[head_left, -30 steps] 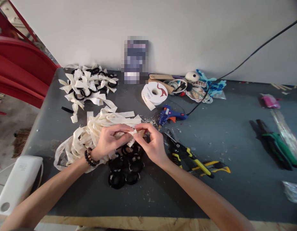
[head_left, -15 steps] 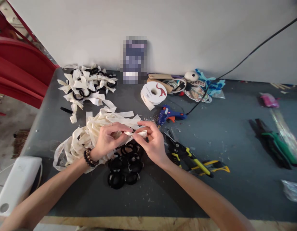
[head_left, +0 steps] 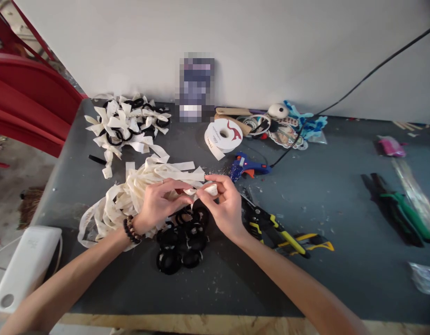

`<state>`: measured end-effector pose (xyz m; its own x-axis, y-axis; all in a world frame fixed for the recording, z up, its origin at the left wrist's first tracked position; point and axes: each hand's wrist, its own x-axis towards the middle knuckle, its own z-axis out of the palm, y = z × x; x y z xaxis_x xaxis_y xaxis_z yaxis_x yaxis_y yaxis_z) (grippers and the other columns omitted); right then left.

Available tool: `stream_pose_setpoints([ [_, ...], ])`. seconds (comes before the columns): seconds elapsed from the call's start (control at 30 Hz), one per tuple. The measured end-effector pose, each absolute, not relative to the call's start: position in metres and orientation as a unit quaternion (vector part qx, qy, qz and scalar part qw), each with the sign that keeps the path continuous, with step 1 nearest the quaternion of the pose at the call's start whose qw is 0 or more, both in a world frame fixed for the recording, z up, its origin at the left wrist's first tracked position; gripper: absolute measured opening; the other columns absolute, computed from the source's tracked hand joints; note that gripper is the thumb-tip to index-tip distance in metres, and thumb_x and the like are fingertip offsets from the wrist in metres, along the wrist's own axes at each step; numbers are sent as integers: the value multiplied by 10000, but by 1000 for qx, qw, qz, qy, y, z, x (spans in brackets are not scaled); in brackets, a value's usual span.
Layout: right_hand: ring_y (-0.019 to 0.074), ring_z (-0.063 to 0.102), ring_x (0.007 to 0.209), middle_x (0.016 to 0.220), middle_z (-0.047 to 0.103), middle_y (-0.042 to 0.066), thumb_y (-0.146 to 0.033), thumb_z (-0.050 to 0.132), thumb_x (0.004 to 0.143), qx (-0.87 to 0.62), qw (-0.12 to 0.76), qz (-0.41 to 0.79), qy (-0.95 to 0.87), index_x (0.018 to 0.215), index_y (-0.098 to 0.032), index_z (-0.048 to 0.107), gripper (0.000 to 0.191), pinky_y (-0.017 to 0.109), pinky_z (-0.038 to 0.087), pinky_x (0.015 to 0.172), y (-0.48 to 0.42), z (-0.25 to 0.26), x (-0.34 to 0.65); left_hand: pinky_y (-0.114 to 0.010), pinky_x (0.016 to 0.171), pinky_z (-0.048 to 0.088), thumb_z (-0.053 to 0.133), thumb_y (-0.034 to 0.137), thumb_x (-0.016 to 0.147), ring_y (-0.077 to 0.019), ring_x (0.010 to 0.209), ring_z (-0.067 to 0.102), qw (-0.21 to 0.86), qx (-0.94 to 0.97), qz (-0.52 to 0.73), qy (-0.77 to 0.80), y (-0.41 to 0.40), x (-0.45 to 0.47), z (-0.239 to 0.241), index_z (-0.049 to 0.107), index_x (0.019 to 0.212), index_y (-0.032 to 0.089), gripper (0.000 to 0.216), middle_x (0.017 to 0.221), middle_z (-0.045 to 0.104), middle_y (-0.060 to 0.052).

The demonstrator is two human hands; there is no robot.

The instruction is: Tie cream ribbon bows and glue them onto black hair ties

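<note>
My left hand (head_left: 162, 202) and my right hand (head_left: 223, 204) meet over the dark table (head_left: 340, 204), both pinching one short cream ribbon strip (head_left: 202, 190) between their fingertips. A black hair tie seems to hang from the strip, partly hidden by my fingers. Under my left hand lies a heap of cut cream ribbon strips (head_left: 138, 195). Just below my hands sits a cluster of black hair ties (head_left: 183, 242). A beaded bracelet circles my left wrist.
Finished cream bows on black ties (head_left: 126, 123) lie at the back left. A ribbon spool (head_left: 224, 134), a blue glue gun (head_left: 248, 166) with its cord, yellow-black pliers (head_left: 274, 225), green-handled pliers (head_left: 403, 211), a white box (head_left: 24, 265) and a red chair (head_left: 29, 102) surround the spot.
My right hand's fingers have turned and stretched the strip out a little to the right. Both hands stay at the same spot.
</note>
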<state>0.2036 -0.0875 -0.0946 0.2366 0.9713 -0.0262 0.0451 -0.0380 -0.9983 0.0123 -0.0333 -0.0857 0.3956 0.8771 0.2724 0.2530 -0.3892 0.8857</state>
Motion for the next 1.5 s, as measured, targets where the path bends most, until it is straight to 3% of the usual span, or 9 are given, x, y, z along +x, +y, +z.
stream_pose_setpoints([
  [0.17, 213, 745, 882, 930, 781, 18, -345, 818, 856, -587, 512, 388, -493, 1192, -278, 646, 383, 365, 586, 819, -89, -94, 203, -239, 554, 529, 772, 352, 931, -116, 632, 665, 427, 710, 394, 398, -32, 12, -82, 817, 960, 197, 164, 968, 825, -80],
  [0.33, 225, 754, 895, 969, 788, 26, -328, 807, 852, -598, 494, 362, -517, 1190, -288, 665, 369, 382, 600, 827, -90, -92, 203, -230, 511, 490, 719, 368, 963, -117, 572, 637, 453, 689, 371, 427, -31, 13, -82, 797, 908, 167, 223, 729, 777, -48],
  [0.5, 223, 749, 911, 953, 793, 15, -306, 779, 877, -599, 484, 346, -536, 1176, -280, 656, 324, 395, 579, 872, -89, -91, 204, -245, 621, 552, 770, 278, 909, -153, 739, 734, 470, 687, 371, 413, -31, 13, -82, 796, 937, 164, 120, 918, 825, -85],
  [0.7, 208, 748, 890, 946, 788, 5, -296, 781, 876, -593, 488, 349, -537, 1163, -279, 656, 314, 376, 585, 846, -89, -92, 203, -249, 619, 541, 735, 201, 897, -154, 748, 730, 456, 699, 375, 405, -31, 14, -82, 790, 871, 168, 70, 895, 813, -78],
  [0.87, 218, 751, 899, 933, 790, 4, -300, 783, 875, -596, 473, 350, -546, 1156, -291, 664, 305, 381, 595, 830, -91, -90, 202, -267, 629, 561, 709, 292, 952, -160, 721, 724, 451, 700, 375, 408, -31, 13, -82, 798, 902, 173, 156, 857, 814, -80],
  [1.0, 221, 753, 908, 918, 790, 0, -286, 771, 880, -590, 474, 349, -552, 1150, -292, 660, 292, 397, 592, 858, -90, -90, 202, -258, 610, 550, 801, 291, 875, -161, 719, 720, 465, 678, 386, 420, -31, 13, -84, 782, 870, 167, 125, 857, 805, -81],
  [1.13, 216, 750, 892, 925, 788, 1, -297, 768, 881, -595, 475, 351, -545, 1149, -291, 664, 288, 389, 595, 841, -90, -90, 202, -255, 616, 539, 743, 276, 915, -158, 733, 713, 479, 684, 374, 404, -32, 13, -85, 771, 861, 162, 129, 859, 796, -84],
  [1.27, 208, 751, 866, 916, 786, -3, -301, 777, 878, -590, 476, 363, -542, 1151, -287, 659, 298, 380, 601, 828, -90, -90, 202, -234, 541, 482, 710, 327, 958, -119, 619, 636, 477, 683, 377, 405, -33, 12, -84, 770, 860, 155, 206, 811, 785, -78],
  [1.5, 207, 749, 878, 918, 789, -8, -258, 769, 871, -591, 475, 355, -546, 1144, -289, 662, 295, 373, 587, 829, -90, -91, 203, -256, 676, 566, 797, 227, 872, -173, 794, 745, 504, 665, 390, 390, -31, 14, -88, 768, 814, 159, 94, 858, 794, -87],
])
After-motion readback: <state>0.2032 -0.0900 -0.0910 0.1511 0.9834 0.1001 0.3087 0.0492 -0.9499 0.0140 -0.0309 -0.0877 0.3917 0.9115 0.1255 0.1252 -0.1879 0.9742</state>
